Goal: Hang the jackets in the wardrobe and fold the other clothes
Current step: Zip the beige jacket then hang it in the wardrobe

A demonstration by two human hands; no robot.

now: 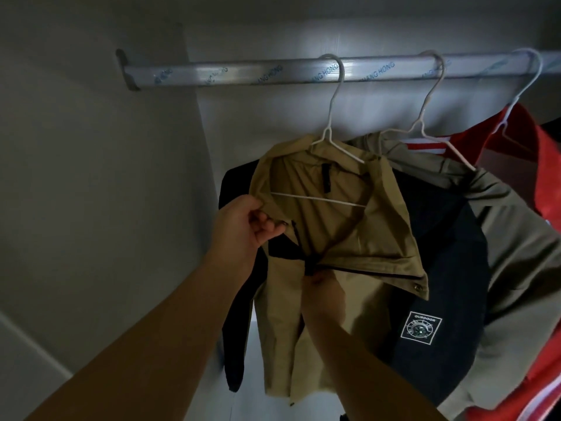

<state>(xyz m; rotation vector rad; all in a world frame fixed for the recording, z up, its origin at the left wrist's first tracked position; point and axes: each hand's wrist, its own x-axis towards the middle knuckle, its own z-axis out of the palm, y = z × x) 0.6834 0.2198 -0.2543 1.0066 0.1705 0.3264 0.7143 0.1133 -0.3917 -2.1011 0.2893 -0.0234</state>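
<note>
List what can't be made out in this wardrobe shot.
Head view:
- right hand: fingertips lost in dim light at the tan jacket's zip; grip unclear.
- red jacket: cut off by the right edge.
- rail lettering: blurred, only partly readable.

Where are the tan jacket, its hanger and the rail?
tan jacket (pixel 364 238): head view, open collar flap.
hanger (pixel 336 98): head view, neck below hook.
rail (pixel 243 72): head view, bare left stretch.
</note>
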